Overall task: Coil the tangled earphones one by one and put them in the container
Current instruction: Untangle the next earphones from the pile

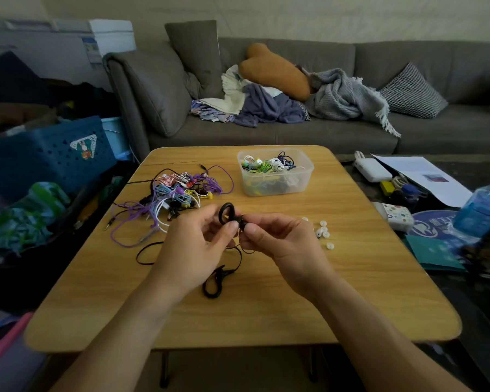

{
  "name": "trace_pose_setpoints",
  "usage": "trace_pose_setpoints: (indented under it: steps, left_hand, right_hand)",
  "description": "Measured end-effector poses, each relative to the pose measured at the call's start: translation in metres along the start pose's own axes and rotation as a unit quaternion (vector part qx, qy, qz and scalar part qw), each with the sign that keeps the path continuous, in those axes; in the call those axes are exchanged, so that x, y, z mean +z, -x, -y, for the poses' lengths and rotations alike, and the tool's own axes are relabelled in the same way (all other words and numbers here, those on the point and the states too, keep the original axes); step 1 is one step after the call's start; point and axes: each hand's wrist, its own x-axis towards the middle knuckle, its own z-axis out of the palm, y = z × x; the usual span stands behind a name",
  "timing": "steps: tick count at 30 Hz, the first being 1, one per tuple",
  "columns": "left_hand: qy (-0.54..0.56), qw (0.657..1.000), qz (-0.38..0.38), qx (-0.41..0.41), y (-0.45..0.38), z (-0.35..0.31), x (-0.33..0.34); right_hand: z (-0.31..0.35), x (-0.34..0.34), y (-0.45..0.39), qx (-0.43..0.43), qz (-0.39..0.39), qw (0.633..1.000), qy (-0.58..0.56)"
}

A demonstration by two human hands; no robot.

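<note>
Over the middle of the wooden table (pixel 351 292), my left hand (pixel 194 250) and my right hand (pixel 280 239) both pinch a black earphone (pixel 227 213) with a round ear hook that stands up between the fingertips. Its thin black cord (pixel 146 251) trails down onto the table, and the second ear hook (pixel 214 281) lies below my hands. A tangled pile of earphones (pixel 176 193) in purple, blue, pink, white and yellow lies at the back left. The clear plastic container (pixel 277 185) at the back holds several coiled earphones.
Several small white ear tips (pixel 323 230) lie loose right of my right hand. A grey sofa (pixel 323 131) with cushions and blankets stands behind the table. A blue basket (pixel 46 154) and clothes are at the left; papers, a charger and boxes (pixel 393 216) clutter the right.
</note>
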Motion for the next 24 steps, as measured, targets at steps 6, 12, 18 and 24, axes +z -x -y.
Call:
trace_pose_setpoints:
  steps: [6, 12, 18, 24]
  left_hand:
    - [-0.027, 0.999, -0.002, 0.019, 0.001, 0.001, -0.001]
    - [-0.047, 0.998, 0.018, 0.042, 0.0, 0.001, -0.002]
    - [-0.034, 0.998, 0.045, 0.042, -0.003, 0.001, -0.003]
    - [0.025, 0.997, 0.044, -0.053, -0.001, -0.002, 0.001]
  right_hand:
    - [0.003, -0.002, 0.001, -0.003, 0.011, 0.999, 0.033]
    - [0.003, -0.005, 0.001, 0.002, 0.018, 0.999, 0.031]
    - [0.001, -0.01, -0.002, 0.066, 0.057, 0.996, -0.018]
    - [0.006, -0.013, -0.002, -0.036, 0.067, 0.987, 0.138]
